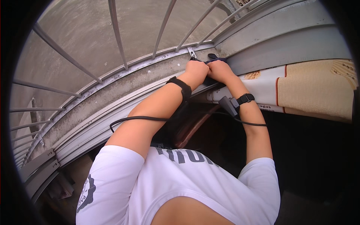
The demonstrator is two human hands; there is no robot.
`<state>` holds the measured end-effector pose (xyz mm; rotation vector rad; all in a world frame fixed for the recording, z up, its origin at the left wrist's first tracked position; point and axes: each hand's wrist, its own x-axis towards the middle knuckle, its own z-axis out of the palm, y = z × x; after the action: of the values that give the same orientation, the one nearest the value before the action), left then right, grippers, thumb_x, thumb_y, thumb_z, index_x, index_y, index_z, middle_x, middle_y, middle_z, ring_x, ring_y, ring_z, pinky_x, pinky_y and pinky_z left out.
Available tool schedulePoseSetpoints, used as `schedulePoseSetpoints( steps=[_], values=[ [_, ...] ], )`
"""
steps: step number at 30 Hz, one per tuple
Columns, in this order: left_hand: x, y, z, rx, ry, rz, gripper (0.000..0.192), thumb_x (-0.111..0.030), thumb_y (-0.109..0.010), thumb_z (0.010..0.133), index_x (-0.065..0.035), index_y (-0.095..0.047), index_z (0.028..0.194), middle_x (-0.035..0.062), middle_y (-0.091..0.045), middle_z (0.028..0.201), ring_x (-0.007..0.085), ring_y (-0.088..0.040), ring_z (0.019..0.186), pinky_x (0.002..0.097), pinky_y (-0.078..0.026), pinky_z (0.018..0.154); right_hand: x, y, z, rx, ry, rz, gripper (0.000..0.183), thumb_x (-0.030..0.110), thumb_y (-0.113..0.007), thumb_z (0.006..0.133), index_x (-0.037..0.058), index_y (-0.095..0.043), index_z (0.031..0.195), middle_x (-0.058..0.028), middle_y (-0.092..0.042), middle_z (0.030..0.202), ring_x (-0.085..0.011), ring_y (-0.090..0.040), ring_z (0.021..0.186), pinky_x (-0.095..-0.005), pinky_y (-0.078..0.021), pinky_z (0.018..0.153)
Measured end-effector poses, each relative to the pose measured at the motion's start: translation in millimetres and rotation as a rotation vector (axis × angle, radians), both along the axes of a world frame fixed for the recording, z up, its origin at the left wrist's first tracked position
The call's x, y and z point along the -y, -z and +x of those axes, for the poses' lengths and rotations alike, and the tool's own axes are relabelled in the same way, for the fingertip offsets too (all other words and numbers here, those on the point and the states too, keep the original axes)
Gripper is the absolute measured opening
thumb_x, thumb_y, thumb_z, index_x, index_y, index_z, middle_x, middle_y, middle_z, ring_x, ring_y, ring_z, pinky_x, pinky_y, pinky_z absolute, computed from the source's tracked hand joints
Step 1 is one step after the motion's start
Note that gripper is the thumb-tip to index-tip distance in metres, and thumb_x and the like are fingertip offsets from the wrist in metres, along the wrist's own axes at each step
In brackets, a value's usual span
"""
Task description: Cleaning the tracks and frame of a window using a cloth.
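My left hand and my right hand are close together at the right end of a window sill, knuckles up. Both are closed on a dark blue cloth, parts of which stick out beyond the fingers onto the concrete ledge. How much of it lies under my hands is hidden. A small metal bracket is fixed to the ledge just beyond my left hand. Black straps with cables circle both wrists, and a grey device hangs from the right one.
Metal window bars curve along the outer edge of the concrete ledge. White sliding-window tracks run on the near side. A grey window frame and a patterned beige and white curtain stand at the right.
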<state>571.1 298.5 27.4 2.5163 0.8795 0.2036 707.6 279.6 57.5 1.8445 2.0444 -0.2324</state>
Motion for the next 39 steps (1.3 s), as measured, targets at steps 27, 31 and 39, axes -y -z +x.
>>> schedulePoseSetpoints(
  steps=[27,31,39],
  values=[
    [115.9,16.1,-497.5,-0.422,-0.594,0.011,0.012,-0.004,-0.053,0.067,-0.0042,-0.055,0.079,0.0132,-0.056,0.08,0.0302,-0.057,0.079,0.0394,-0.045,0.067,39.1,36.4,-466.9,-0.896,-0.378,-0.915,0.074,0.029,-0.055,0.075,-0.0112,-0.022,0.127,-0.0112,-0.062,0.063,-0.0195,-0.06,0.05,-0.0272,-0.0479,0.049],
    [131.8,18.6,-551.2,-0.49,-0.727,0.026,0.008,-0.005,-0.053,0.069,-0.0037,-0.055,0.077,0.0133,-0.056,0.081,0.0296,-0.057,0.078,0.0394,-0.046,0.066,43.1,51.0,-517.4,-0.944,-0.432,-0.97,0.074,0.025,-0.054,0.074,-0.012,-0.02,0.128,-0.0119,-0.062,0.063,-0.02,-0.06,0.05,-0.0282,-0.049,0.049],
    [146.6,18.2,-559.3,-0.485,-0.741,0.161,0.009,-0.007,-0.047,0.077,-0.0028,-0.052,0.082,0.013,-0.054,0.081,0.029,-0.057,0.075,0.0383,-0.047,0.062,39.6,67.6,-572.3,-0.989,-0.379,-0.982,0.033,0.021,-0.056,0.072,-0.0085,-0.051,0.087,-0.0136,-0.061,0.06,-0.0201,-0.059,0.044,-0.0285,-0.051,0.042]
  ],
)
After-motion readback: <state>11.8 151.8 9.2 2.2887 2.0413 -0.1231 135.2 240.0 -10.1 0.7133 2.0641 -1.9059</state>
